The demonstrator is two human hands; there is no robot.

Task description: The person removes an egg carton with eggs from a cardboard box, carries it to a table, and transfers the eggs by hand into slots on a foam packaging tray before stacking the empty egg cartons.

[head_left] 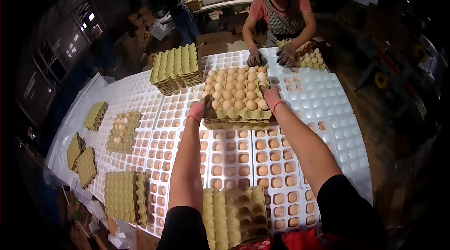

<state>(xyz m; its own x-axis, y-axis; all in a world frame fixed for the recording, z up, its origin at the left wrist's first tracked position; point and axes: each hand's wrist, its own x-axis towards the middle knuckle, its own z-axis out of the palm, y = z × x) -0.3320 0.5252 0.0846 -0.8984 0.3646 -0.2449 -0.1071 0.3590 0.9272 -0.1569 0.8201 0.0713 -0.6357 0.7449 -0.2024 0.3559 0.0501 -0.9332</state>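
A full egg tray [241,112] of yellowish pulp lies between my hands, filled with brown and paler eggs [240,95]. My left hand [198,109] grips its left edge. On the opposite edge, my right hand [270,96] is closed around the side. Both hands seem to wear gloves with dark fingertips, and some fingers are hidden by the tray. Directly beneath it are more stacked pulp trays [234,124]; I cannot tell whether the full tray rests on them. Under these spread white foam trays [231,134] with eggs in their square pockets.
A tall stack of pulp trays [176,69] stands behind left. More lie front left [121,197] and near me [229,215]. A partly filled tray [123,144] sits left. Across the table, a co-worker's gloved hands [287,55] are beside another egg tray [311,64]. White lids [344,140] cover the right side.
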